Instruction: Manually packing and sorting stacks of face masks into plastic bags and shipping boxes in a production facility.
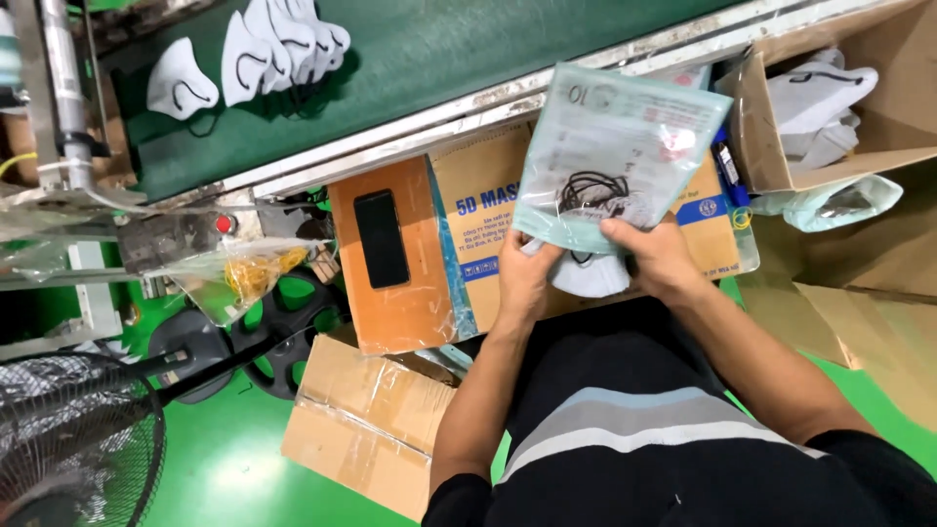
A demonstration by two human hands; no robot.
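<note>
Cardboard boxes (410, 263) crowd both hands (595, 268); fingers closed on pouch (610, 156) and mask (590, 276).

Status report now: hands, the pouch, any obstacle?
Left hand and right hand both grip pouch at its lower edge. White masks partly inside. Nothing blocking.

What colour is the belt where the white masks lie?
Dark green. The belt with the masks shows in the head view, the only one.
</note>
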